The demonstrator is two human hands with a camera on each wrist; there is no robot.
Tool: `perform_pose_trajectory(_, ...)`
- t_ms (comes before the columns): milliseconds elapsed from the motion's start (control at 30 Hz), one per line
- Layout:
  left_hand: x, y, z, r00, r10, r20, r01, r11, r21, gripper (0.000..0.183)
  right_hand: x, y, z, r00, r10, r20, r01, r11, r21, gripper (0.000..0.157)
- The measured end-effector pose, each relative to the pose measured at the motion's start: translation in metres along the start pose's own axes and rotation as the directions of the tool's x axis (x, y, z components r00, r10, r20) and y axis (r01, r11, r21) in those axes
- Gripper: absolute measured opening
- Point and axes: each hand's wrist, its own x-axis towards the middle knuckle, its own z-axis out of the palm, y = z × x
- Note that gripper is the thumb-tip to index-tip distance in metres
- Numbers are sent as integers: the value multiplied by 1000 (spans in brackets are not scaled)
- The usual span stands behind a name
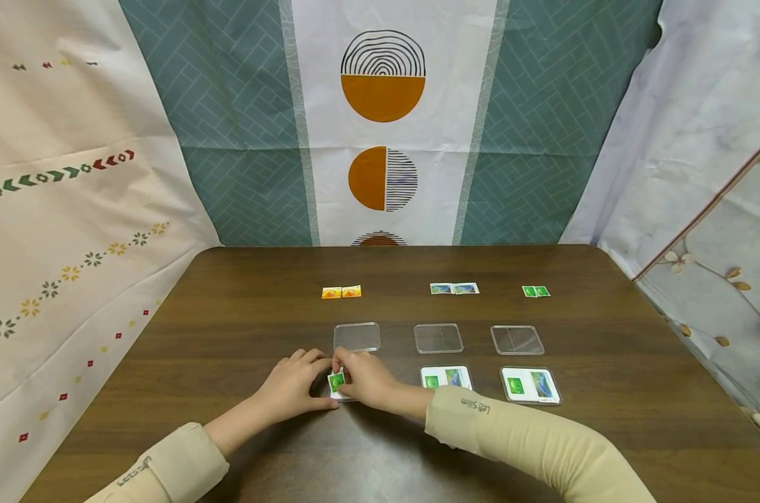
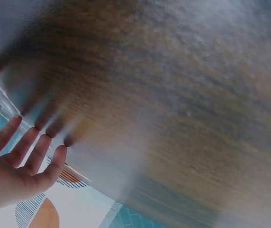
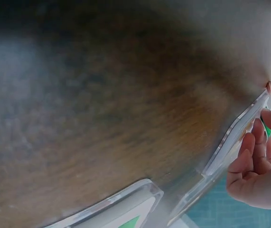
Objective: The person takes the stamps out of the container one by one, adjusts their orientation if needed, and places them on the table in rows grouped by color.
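Note:
My right hand [image 1: 370, 381] pinches a small green stamp-like card [image 1: 336, 381] between thumb and fingertips. The card is over the left end of a clear flat case with a white insert [image 1: 344, 399], mostly hidden under the hands. Whether the card touches the insert, I cannot tell. My left hand [image 1: 297, 385] holds the case's left end, thumb at the near corner and index finger at the far one. In the left wrist view, that hand's other fingers [image 2: 40, 152] rest spread beside the edge. The right wrist view shows the case [image 3: 237, 130] edge-on beneath the right hand [image 3: 258, 171].
Two filled cases [image 1: 446, 377] [image 1: 531, 385] with green and blue cards lie rightward. Behind stand three clear covers [image 1: 357, 337] [image 1: 439, 338] [image 1: 517, 340] in a row. Farther back are paired orange cards [image 1: 341, 292], blue cards [image 1: 454, 288] and green cards [image 1: 536, 291].

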Motion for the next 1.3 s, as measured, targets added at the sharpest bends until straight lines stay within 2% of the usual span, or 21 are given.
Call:
perform_pose_trajectory(467,0,-1,1,1000,14,-6,-14,1000,-2,62,-1,2,-1,1000,-10,9,9,994,110,22)
perform_pose_trajectory(900,0,0,-2,1000,10,-4,-9,1000,5,61,-5,9,-9,1000,-2,6,1,979,206,19)
perform_pose_trajectory(1300,0,1,-1,1000,10,-7,-10,1000,-3,60,-11,15,-19,999,31,-11,-28,975,220,18)
